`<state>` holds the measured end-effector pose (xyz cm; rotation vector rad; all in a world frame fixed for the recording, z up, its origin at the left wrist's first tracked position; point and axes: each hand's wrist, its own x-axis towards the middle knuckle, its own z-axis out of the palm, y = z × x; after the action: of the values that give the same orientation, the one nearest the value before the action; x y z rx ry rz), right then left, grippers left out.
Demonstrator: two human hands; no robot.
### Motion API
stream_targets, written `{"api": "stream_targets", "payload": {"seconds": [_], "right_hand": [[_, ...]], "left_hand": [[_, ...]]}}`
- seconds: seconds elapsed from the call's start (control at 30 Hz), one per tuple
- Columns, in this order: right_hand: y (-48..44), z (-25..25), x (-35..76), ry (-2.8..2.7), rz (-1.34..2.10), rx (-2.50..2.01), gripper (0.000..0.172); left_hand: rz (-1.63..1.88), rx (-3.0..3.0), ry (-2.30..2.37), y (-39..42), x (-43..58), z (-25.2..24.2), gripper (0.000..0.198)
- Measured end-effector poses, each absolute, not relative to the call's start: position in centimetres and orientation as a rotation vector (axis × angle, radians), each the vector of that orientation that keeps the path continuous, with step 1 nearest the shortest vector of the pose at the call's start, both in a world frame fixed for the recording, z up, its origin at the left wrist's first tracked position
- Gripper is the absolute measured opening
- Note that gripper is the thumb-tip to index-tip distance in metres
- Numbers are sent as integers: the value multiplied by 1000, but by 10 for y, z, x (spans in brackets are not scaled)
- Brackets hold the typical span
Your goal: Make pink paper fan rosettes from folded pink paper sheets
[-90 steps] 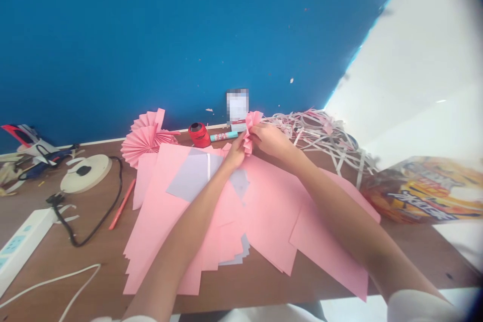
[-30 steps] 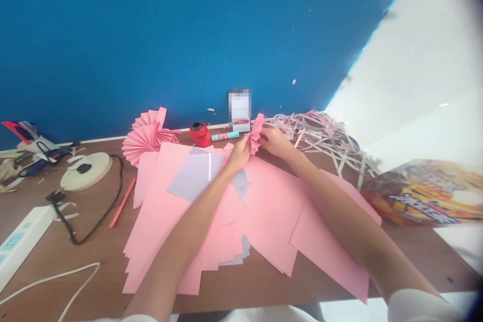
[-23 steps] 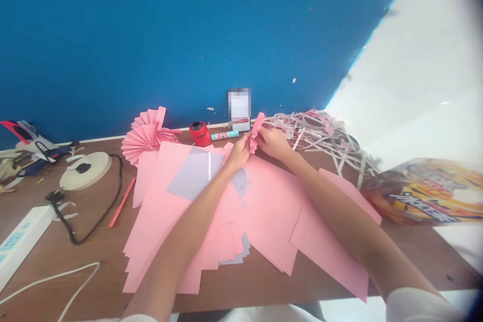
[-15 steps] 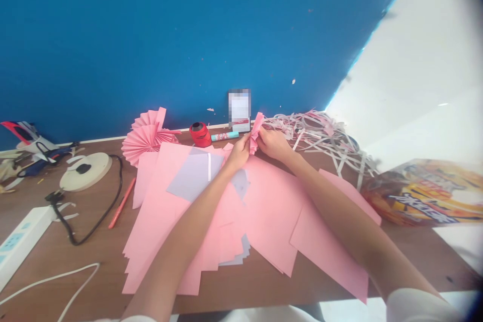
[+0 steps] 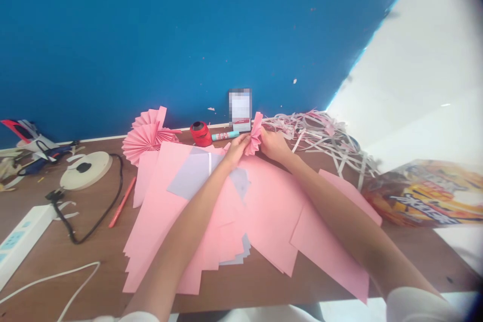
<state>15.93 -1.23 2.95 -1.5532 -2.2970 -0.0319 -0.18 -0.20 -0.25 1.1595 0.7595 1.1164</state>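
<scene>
Between my hands, above the far edge of the paper pile, is a pleated pink paper fan (image 5: 255,136), partly spread. My left hand (image 5: 238,150) pinches its left side. On its right side, the closed fingers of my right hand (image 5: 274,145) grip the folds; the fingertips are partly hidden behind the paper. Pink paper sheets (image 5: 269,201) lie in an overlapping spread under my forearms, with a greyish-purple sheet (image 5: 188,181) among them. Finished-looking pink pleated rosettes (image 5: 145,141) stand at the back left. Beside them are a red ribbon roll (image 5: 200,134) and a light-blue glue stick (image 5: 225,136).
A phone (image 5: 240,108) leans against the blue wall. Shredded paper strips (image 5: 320,133) heap at the back right, near a printed plastic bag (image 5: 426,193). On the left lie a red pen (image 5: 123,202), a cream disc-shaped reel (image 5: 86,171) with black cord, and a white power strip (image 5: 22,241).
The pleated fan has opened wider and turned its folds more towards me. My left hand has shifted slightly left and down; both hands keep hold of the paper.
</scene>
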Motion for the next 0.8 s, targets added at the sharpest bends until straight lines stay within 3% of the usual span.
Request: {"api": "stream_targets", "payload": {"seconds": [0.23,0.37,0.53,0.63,0.8], "right_hand": [[-2,22,159,-1943,461,-992,26],[5,20,163,-1726,599,-977,29],[-2,39,170,-1446,231,-1233,29],[-8,53,169,-1715,49,-1059,20],[-8,48,162,-2160,-175,-961,24]], "left_hand": [[1145,926,608,-4,-4,6,36],[1170,858,629,-4,-5,7,38],[1174,862,635,-3,-6,4,39],[1160,841,641,-4,-6,4,37],[1151,796,601,-6,-5,8,33]]}}
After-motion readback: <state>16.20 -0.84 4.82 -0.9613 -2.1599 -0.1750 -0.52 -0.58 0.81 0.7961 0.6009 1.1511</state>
